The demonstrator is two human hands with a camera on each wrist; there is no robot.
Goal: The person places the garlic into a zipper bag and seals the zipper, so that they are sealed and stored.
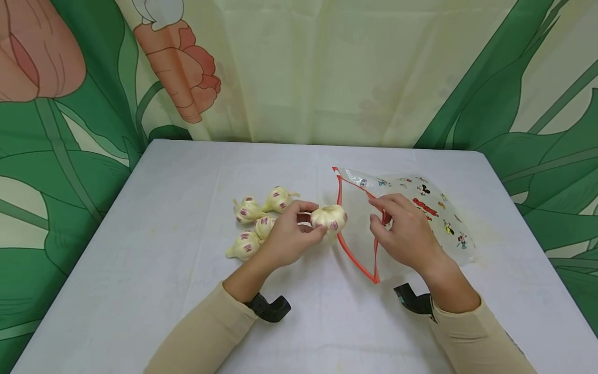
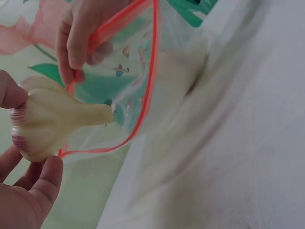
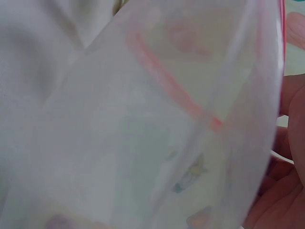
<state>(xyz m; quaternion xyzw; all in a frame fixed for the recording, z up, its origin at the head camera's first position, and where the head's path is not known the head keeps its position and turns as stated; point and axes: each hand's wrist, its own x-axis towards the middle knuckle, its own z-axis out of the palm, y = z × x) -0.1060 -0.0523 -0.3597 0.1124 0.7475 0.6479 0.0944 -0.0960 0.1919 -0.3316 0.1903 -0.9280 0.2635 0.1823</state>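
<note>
Left hand (image 1: 290, 236): fingers hold a garlic bulb (image 1: 333, 217) against the thumb, stem extending past the fingertips. Right hand (image 1: 405, 231): fingers pinch the red rim (image 1: 376, 278) of a clear printed bag (image 1: 444, 221). Bag mouth gapes just beside the left fingers; bag body extends beyond the right fingers. Four more bulbs (image 1: 245, 245) cluster on the white tabletop (image 1: 163, 234), near the left fingers, on their outer side.

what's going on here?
A person's left hand holds a garlic bulb at the open mouth of a clear printed bag. The right hand grips the bag's red rim. Four more bulbs lie grouped on the white table, beyond the left hand.
</note>
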